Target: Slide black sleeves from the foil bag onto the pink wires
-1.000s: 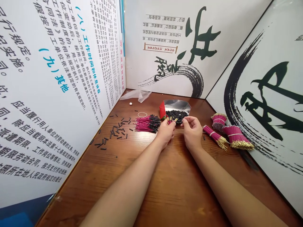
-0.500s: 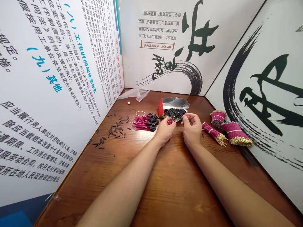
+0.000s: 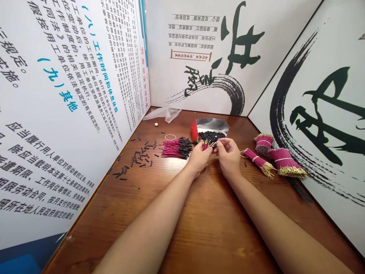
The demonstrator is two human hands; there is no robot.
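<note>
My left hand (image 3: 199, 160) is closed around a small bunch of pink wires (image 3: 204, 146), whose gold terminals fan out past the fingers to the right. Close beside those terminals, my right hand (image 3: 228, 156) pinches thumb and forefinger together on what looks like a small black sleeve, mostly hidden by the fingertips. Just behind both hands sits an opened red packet with a silvery inside (image 3: 212, 123), holding a heap of black sleeves (image 3: 211, 136). Left of my left hand lies a pile of pink wires with black sleeves on their right ends (image 3: 176, 148).
Loose black sleeves (image 3: 139, 156) are scattered on the wooden table (image 3: 199, 228) at left. A thin ring (image 3: 170, 137), a white ball (image 3: 156, 124) and a clear plastic bag (image 3: 164, 113) lie behind. Banded wire bundles (image 3: 287, 163) rest at right. Printed panels enclose the table.
My right hand has shifted slightly left, bringing its fingertips to the terminals of the wires in my left hand. The left hand keeps its grip. The view has moved slightly.
</note>
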